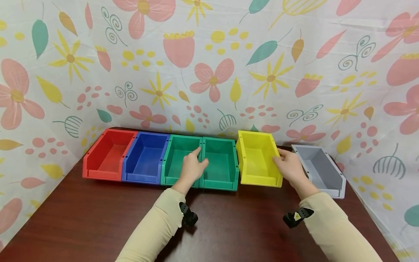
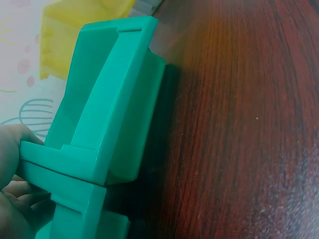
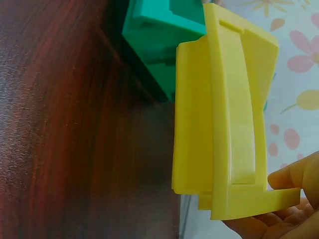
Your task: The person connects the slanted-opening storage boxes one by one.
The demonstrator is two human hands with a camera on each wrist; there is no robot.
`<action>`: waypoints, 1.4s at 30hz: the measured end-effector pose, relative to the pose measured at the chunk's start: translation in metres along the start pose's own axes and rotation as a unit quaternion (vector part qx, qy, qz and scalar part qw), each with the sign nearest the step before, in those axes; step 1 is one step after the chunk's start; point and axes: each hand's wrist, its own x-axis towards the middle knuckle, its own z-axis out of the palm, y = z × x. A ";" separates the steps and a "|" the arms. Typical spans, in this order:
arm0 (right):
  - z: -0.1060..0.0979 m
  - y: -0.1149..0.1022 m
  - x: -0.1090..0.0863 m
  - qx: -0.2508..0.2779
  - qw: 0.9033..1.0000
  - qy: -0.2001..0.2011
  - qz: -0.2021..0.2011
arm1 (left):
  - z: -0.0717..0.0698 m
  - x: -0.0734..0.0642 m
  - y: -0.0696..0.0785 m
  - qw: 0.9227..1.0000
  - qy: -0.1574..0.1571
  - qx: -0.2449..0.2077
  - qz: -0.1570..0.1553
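Observation:
Two green bins stand side by side, the left green bin (image 1: 175,149) and the right green bin (image 1: 219,156). My left hand (image 1: 193,165) straddles their adjoining walls, thumb on the right bin's side and fingers on the left bin's side, pinching them. To the right, my right hand (image 1: 289,165) grips the side wall of a yellow bin (image 1: 256,153). The right wrist view has the thumb inside that wall and the fingers outside and beneath it. The yellow bin (image 3: 219,119) sits slightly askew, close beside the right green bin.
A red bin (image 1: 109,154) and a blue bin (image 1: 147,154) continue the row at the left. A grey bin (image 1: 322,171) stands angled at the right, beyond my right hand. The dark wooden table (image 1: 235,225) meets a flower-patterned cloth (image 1: 209,102) behind the bins.

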 end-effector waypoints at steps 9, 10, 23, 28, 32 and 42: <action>-0.006 -0.002 0.002 -0.083 0.996 -0.021 -0.012 | 0.000 0.000 0.001 1.000 -0.002 0.007 -0.002; -0.007 -0.002 0.002 -0.090 0.996 -0.022 -0.015 | 0.000 0.000 0.001 1.000 -0.002 0.007 -0.002; 0.006 -0.031 0.010 -0.174 0.967 -0.052 -0.178 | 0.000 0.000 0.000 1.000 -0.006 0.003 -0.006; 0.020 -0.035 0.014 -0.170 0.954 -0.113 -0.220 | 0.000 0.000 0.000 1.000 -0.007 0.004 -0.005; 0.027 -0.035 0.012 -0.162 0.951 -0.128 -0.230 | 0.001 0.000 -0.001 1.000 -0.008 0.005 -0.003; 0.029 -0.040 0.012 -0.169 0.949 -0.149 -0.219 | -0.001 0.000 -0.001 1.000 -0.008 -0.002 0.001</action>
